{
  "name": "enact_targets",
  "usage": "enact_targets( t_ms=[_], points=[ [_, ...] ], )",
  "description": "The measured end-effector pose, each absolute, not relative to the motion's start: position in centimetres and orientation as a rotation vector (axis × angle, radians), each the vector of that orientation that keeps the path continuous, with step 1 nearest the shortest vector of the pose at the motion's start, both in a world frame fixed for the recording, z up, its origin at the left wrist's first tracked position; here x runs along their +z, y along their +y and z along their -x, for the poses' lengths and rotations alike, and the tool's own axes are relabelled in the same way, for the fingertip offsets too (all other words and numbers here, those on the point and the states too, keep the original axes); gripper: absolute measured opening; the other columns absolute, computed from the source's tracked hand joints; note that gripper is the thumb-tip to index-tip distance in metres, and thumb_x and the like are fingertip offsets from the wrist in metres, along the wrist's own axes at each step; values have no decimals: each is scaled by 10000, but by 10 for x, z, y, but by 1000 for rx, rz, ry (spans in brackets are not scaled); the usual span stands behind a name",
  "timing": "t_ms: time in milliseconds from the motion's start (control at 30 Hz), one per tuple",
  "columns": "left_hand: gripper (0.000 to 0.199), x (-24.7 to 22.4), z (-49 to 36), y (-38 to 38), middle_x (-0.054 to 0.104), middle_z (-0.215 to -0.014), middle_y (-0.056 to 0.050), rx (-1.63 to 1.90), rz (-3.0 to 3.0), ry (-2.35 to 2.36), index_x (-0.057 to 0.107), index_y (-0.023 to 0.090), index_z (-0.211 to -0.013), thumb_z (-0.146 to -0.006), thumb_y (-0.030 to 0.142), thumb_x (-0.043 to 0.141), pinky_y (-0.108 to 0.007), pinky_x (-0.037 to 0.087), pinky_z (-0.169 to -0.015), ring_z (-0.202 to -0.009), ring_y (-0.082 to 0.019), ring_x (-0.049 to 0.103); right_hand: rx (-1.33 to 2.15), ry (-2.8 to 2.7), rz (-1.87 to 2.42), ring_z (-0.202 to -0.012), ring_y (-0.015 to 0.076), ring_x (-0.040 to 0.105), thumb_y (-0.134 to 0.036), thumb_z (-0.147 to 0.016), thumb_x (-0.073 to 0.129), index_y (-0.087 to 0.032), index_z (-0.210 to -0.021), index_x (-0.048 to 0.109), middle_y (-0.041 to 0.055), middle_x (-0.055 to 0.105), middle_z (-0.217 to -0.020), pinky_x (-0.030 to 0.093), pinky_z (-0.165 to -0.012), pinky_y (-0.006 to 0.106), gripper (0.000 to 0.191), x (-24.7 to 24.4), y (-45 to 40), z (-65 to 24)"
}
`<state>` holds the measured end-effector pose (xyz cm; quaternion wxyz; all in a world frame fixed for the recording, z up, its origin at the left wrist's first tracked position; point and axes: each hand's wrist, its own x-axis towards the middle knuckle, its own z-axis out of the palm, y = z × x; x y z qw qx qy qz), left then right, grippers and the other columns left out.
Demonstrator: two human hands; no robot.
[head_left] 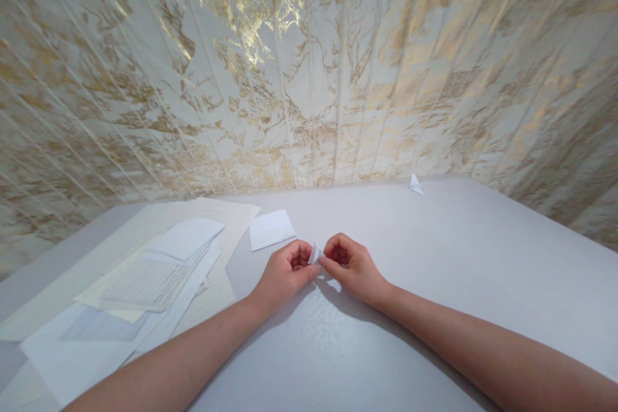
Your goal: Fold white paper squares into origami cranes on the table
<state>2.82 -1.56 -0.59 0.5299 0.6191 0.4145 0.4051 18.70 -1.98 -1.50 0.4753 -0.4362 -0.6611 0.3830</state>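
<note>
A small piece of folded white paper [315, 253] is held between my two hands above the middle of the table. My left hand [288, 268] pinches its left side between thumb and fingers. From the right, my right hand [351, 265] grips the other side with thumb and curled fingertips. The paper comes to a point at the top, and its lower part is partly hidden by my thumbs. Just beyond my left hand lies a flat white paper sheet [271, 230].
On the left of the pale table [458, 257], a spread of loose papers [159, 270] overlaps, one with written lines. A small folded paper shape [416, 185] stands near the back edge. Behind the table hangs a white and gold patterned covering [309, 77].
</note>
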Motion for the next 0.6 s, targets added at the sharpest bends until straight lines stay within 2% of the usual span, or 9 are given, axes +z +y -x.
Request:
enact_targets(
  t_ms=[267,367,500,600],
  points=[
    [148,-4,-29,-16,573,-633,13,998,-1423,997,579,133,-722,-656,239,659,-225,365,-574,-582,-97,482,1074,-1600,930,-629,117,516,-294,-697,629,-175,-803,520,-4,539,-695,448,-589,254,193,-15,-20,-189],
    [124,-5,-29,-15,568,-631,12,1001,-1428,1007,590,132,-715,-656,227,643,-227,358,-573,-585,-100,469,1012,-1635,937,-648,131,535,-286,-710,617,-172,-800,535,13,564,-715,459,-620,274,167,-14,-21,-189],
    [100,-6,-27,-16,491,-565,37,980,-1518,1055,579,138,-649,-658,230,618,-221,322,-534,-550,-92,411,844,-1744,989,-637,135,537,-283,-762,562,-160,-778,570,29,581,-701,446,-602,265,125,-13,-23,-189],
    [119,-4,-28,-17,482,-562,36,956,-1574,1077,560,143,-631,-670,248,601,-222,320,-527,-550,-97,409,788,-1803,999,-578,112,502,-289,-787,536,-164,-740,563,6,560,-637,416,-549,232,137,-12,-24,-190]
  ],
)
